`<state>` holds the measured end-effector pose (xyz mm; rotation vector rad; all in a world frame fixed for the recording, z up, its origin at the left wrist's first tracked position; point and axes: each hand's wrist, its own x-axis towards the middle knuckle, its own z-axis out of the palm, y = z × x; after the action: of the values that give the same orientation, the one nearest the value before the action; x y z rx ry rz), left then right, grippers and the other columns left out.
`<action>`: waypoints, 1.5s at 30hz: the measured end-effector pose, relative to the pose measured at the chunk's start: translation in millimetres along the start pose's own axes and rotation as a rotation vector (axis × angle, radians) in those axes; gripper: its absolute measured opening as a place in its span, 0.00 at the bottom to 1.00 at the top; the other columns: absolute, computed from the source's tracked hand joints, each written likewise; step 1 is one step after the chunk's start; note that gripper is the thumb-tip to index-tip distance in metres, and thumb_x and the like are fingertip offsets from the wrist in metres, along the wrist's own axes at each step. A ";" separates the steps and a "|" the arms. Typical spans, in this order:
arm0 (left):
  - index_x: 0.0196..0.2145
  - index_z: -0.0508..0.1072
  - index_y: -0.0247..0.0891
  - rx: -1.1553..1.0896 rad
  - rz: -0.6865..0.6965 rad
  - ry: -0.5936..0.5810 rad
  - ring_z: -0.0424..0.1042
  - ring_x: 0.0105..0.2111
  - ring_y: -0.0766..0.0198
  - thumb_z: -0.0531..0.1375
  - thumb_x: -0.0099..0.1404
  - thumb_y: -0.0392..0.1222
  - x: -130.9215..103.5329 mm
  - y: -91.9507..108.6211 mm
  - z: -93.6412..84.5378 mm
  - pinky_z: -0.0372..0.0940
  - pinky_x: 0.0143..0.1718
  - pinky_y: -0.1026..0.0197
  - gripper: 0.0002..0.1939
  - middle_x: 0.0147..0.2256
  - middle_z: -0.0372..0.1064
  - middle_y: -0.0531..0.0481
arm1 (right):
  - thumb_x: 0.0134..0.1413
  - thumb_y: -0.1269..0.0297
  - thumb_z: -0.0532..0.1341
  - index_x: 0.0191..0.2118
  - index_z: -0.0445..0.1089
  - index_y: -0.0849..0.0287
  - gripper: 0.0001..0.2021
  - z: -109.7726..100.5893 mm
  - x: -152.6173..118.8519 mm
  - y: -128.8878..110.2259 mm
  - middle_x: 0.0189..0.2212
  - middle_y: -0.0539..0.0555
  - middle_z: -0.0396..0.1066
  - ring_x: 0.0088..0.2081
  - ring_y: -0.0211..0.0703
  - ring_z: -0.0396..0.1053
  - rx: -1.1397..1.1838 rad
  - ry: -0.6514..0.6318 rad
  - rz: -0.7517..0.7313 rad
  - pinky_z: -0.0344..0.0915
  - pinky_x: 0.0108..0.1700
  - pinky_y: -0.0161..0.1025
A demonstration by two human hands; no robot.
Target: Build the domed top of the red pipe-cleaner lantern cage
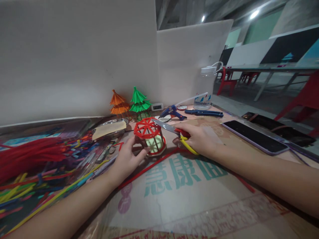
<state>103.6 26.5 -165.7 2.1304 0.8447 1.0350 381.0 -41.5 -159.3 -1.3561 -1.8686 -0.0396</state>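
Red-and-brown, fuzzy-stem cylindrical cage (149,135) between left hand (128,154) and right hand (199,140), toward the tabletop's (230,117) far edge.
Left grips its side; right grips yellow-and-red-handled metal scissors (169,127).

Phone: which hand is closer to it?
Right. The right hand, holding scissors, is just left of the phone; the left hand is farther left, at the red frame.

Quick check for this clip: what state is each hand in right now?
Left hand: closed on the side of the red-topped pipe-cleaner cage.
Right hand: closed on the handles of the scissors.
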 end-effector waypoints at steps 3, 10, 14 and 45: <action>0.44 0.70 0.39 0.038 0.005 0.004 0.76 0.40 0.58 0.61 0.65 0.48 2.5 -1.4 -0.8 0.75 0.43 0.55 0.14 0.40 0.73 0.48 | 0.54 0.51 0.68 0.53 0.74 0.57 0.24 0.9 4.9 0.4 0.41 0.56 0.78 0.37 0.50 0.74 0.012 0.040 0.143 0.70 0.38 0.43; 0.40 0.68 0.38 0.264 0.047 0.118 0.71 0.42 0.54 0.60 0.65 0.55 5.4 -15.0 -5.0 0.69 0.49 0.47 0.16 0.42 0.67 0.44 | 0.54 0.49 0.67 0.53 0.73 0.56 0.24 2.1 9.7 3.6 0.38 0.55 0.77 0.35 0.49 0.72 -0.011 0.052 0.200 0.68 0.35 0.41; 0.53 0.62 0.39 0.085 -0.054 0.150 0.73 0.47 0.54 0.61 0.65 0.55 6.6 -22.6 -3.7 0.69 0.52 0.48 0.25 0.51 0.67 0.41 | 0.54 0.51 0.68 0.53 0.74 0.57 0.24 1.2 8.5 0.2 0.36 0.55 0.76 0.33 0.46 0.70 0.002 0.051 0.169 0.67 0.33 0.40; 0.59 0.71 0.40 -0.127 0.101 -0.062 0.73 0.55 0.51 0.56 0.72 0.55 -1.3 -15.4 -4.1 0.65 0.59 0.52 0.24 0.56 0.73 0.43 | 0.68 0.62 0.55 0.49 0.75 0.65 0.15 -35.3 17.7 -13.0 0.33 0.60 0.71 0.32 0.47 0.65 -0.530 0.206 -0.572 0.59 0.32 0.41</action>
<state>95.3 35.8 -175.7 2.1032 0.6313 1.0394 389.3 -49.3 -119.3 -1.0354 -2.0824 -0.9848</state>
